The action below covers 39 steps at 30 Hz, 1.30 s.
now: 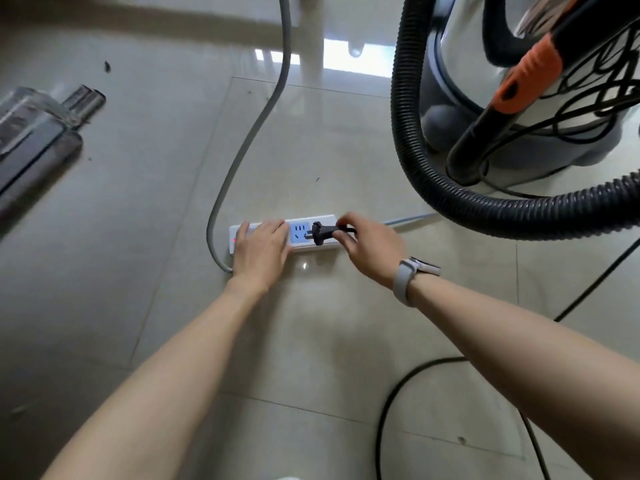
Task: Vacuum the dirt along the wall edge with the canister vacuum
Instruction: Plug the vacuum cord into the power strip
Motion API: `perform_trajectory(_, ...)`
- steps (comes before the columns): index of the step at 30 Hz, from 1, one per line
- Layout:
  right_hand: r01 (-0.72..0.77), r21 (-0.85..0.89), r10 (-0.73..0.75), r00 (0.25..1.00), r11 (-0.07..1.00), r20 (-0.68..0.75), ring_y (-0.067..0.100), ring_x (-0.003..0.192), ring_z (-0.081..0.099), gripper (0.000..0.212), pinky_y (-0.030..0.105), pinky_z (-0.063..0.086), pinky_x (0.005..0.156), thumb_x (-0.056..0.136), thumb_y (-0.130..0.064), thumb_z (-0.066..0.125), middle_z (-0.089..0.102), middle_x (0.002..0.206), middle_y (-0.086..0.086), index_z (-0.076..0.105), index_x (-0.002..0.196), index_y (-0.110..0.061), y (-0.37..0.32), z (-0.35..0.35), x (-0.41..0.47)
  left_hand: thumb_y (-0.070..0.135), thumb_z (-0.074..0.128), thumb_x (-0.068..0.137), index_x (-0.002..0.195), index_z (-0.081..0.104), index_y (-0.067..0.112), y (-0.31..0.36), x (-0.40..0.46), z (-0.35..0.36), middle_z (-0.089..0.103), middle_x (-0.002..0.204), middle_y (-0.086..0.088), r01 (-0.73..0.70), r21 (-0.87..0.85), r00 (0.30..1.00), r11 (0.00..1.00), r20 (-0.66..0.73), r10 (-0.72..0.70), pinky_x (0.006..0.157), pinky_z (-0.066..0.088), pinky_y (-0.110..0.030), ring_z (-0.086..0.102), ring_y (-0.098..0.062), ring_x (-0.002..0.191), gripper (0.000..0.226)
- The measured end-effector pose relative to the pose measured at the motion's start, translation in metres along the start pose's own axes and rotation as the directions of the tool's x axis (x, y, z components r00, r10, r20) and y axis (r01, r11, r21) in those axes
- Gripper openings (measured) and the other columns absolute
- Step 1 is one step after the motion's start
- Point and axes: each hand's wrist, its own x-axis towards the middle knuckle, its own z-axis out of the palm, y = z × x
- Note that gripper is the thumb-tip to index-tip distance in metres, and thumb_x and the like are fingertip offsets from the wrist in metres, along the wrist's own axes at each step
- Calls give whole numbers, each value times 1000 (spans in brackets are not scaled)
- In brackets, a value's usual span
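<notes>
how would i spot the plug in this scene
Find the white power strip lying on the tiled floor in front of the steel vacuum. The plug is the small black piece at its blue socket, pinched by the right hand.

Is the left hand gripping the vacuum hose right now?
No, the left hand presses flat on the white power strip, well apart from the hose.

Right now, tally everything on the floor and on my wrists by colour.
Black: 3 (plug, corrugated hose, power cord)
White: 1 (power strip)
Grey: 3 (strip cable, floor nozzle, wristband)
Silver: 1 (vacuum canister)
Total: 8
</notes>
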Motion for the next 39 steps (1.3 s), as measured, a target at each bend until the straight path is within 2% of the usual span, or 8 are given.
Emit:
perform_trajectory(7, -53, -166, 65, 995, 985, 70, 30, 92, 58, 25, 29, 30, 64, 96, -36, 45, 67, 101, 6, 62, 107, -22, -11, 10, 6, 31, 58, 90, 125, 54, 20, 6, -21, 7, 55, 127, 4, 29, -72, 998, 997, -54, -33, 95, 19, -27, 49, -19, 114, 37)
perform_trajectory(12, -90, -226, 117, 987, 970, 110, 30, 76, 51, 25, 28, 31, 60, 92, -32, 48, 63, 87, 10, 65, 90, -14, -27, 4, 17, 28, 55, 92, 127, 52, 17, 6, -26, 13, 51, 134, 3, 62, -81, 995, 995, -68, -67, 107, 16, -32, 45, -19, 121, 38)
perform_trajectory(17, -112, -242, 148, 980, 964, 133, 30, 70, 48, 32, 24, 23, 49, 91, -26, 50, 48, 64, 5, 45, 62, -14, -39, 3, 24, 30, 59, 90, 125, 56, 20, 3, -25, 13, 52, 134, 9, 106, -157, 990, 982, -70, -118, 109, 7, -36, 45, -12, 124, 37)
perform_trajectory(24, -107, -249, 155, 971, 963, 184, 26, 57, 43, 39, 24, 21, 47, 89, -27, 55, 42, 57, 2, 37, 57, -15, -44, -3, 31, 28, 66, 85, 119, 62, 21, 1, -22, 14, 57, 129, 10, 152, -267, 982, 952, -69, -176, 112, 5, -39, 50, -13, 118, 36)
perform_trajectory(28, -101, -268, 150, 974, 958, 168, 18, 50, 36, 37, 24, 20, 47, 88, -26, 56, 41, 58, 2, 36, 58, -14, -54, -3, 30, 27, 67, 84, 118, 63, 19, 0, -23, 16, 58, 129, 9, 133, -292, 983, 947, -82, -164, 112, 6, -39, 51, -14, 118, 35)
perform_trajectory(32, -48, -273, 77, 992, 961, 99, 30, 61, 38, 34, 26, 17, 46, 89, -18, 52, 36, 57, 3, 34, 60, -13, -62, 10, 25, 24, 69, 81, 112, 66, 16, 0, -24, 19, 61, 125, 7, 126, -317, 979, 940, -115, -170, 110, 8, -38, 54, -17, 114, 31)
perform_trajectory(35, 5, -145, -3, 1000, 989, 18, 36, 73, 49, 7, 31, 25, 53, 91, -17, 47, 53, 75, 7, 47, 91, -10, -54, 22, 22, 22, 70, 80, 109, 67, 16, -1, -24, 20, 63, 122, 7, 113, -335, 977, 935, -134, -166, 108, 10, -37, 56, -18, 112, 29)
perform_trajectory(39, 30, -27, -32, 997, 999, -76, 35, 88, 59, 26, 33, 31, 63, 94, -26, 48, 67, 99, 8, 48, 115, -12, -35, 28, 13, 22, 71, 79, 110, 68, 16, -3, -23, 21, 63, 123, 6, 103, -369, 975, 924, -147, -168, 108, 10, -36, 56, -17, 112, 32)
